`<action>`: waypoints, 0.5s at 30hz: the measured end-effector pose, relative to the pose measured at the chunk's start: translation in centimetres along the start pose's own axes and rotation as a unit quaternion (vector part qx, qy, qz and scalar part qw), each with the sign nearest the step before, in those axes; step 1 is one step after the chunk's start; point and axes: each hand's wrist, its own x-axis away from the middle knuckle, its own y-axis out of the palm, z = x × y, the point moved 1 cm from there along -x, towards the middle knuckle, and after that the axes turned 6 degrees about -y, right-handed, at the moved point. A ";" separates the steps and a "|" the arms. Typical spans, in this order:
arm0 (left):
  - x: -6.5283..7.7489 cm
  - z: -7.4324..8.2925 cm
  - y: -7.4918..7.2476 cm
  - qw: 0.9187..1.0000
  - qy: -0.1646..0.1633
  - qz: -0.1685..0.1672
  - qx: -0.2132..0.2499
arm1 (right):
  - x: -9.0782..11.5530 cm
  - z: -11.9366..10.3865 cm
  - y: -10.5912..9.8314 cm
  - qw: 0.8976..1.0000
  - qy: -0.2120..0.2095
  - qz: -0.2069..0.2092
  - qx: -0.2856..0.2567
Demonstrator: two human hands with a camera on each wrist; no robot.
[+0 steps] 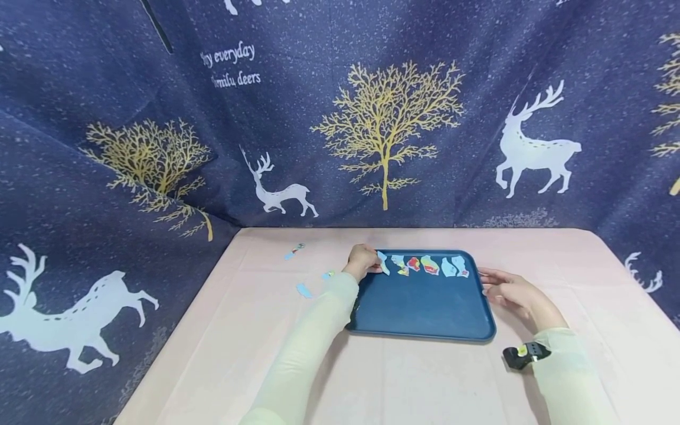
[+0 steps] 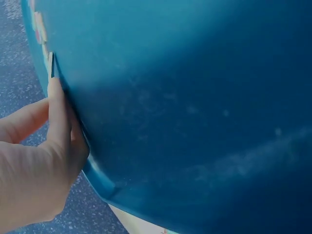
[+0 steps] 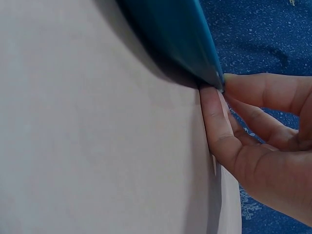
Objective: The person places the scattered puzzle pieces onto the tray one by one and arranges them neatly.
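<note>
A dark blue tray [image 1: 419,307] lies on the table between both hands. At its upper left corner my left hand [image 1: 363,261] holds a small light-blue irregular picture piece [image 1: 383,264] between thumb and fingers. The left wrist view shows this piece [image 2: 52,63] edge-on, close over the tray's rim. Several picture pieces [image 1: 430,265], light blue, red and yellow, lie in a row along the tray's far side. My right hand [image 1: 512,293] grips the tray's right rim, with thumb and fingertips [image 3: 213,105] on either side of the edge.
Left of the tray, a few loose pieces lie on the pale pink tablecloth [image 1: 255,330]: a light-blue strip [image 1: 304,290], a multicoloured piece [image 1: 294,251] and one [image 1: 328,275] partly behind the left sleeve. A dark blue printed curtain [image 1: 297,130] hangs behind the table.
</note>
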 end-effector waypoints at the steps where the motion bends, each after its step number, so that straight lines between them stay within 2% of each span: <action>1: -0.1 0.0 0.0 1.000 0.000 0.000 -0.002 | -0.1 0.0 0.0 1.000 0.003 0.003 -0.002; 5: -0.2 0.0 0.1 1.000 -0.004 0.001 -0.007 | -0.3 0.0 -0.1 1.000 0.011 0.009 -0.023; 10: -0.1 0.4 0.3 1.000 -0.014 0.005 -0.015 | -0.4 0.0 -0.2 1.000 0.015 0.009 -0.020; 15: -0.2 0.5 0.3 0.999 -0.019 0.015 -0.045 | -0.4 0.1 -0.1 1.000 0.013 0.009 -0.013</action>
